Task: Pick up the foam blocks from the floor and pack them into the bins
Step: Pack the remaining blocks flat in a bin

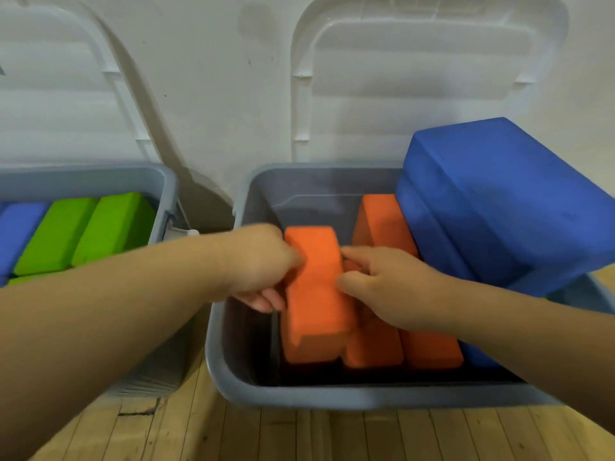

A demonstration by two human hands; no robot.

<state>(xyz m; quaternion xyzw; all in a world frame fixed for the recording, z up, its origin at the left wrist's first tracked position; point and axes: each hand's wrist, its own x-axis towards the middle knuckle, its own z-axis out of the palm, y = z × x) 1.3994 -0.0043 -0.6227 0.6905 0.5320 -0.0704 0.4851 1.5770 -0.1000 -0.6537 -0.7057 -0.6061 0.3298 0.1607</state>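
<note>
1. Both hands are on the same orange block (312, 294), which sits on its narrow edge at the left end of the row inside the right bin (299, 399)
2. The left hand (256, 264) is curled round the block's left side, fingers tucked under towards the bin wall. The right hand (382, 287) grips the other side, thumb on top and fingers dipping into the gap next to it. So neither hand is open, and both have hold of that one block
3. My guess at the two-handed grip: foam squishes and drags on its neighbours, so squeezing from both sides lets you steer it down straight
4. The other orange blocks (429, 351) stand on edge too, touching side by side. Looks like the idea is to fit more per row than laying them flat
5. The big blue blocks (506, 201) are piled at the right end, tilted and poking well above the rim, so they probably need reseating
6. There's a dark free strip between the held block and the left wall, so room for a bit more
7. The left bin (163, 194) looks nearly full, with green blocks (83, 227) and a blue block (20, 231) packed the same way
8. Both lids (416, 78) lean on the wall (216, 94) behind, out of the way. No loose blocks show on the bit of floor (299, 437) I can see
</note>
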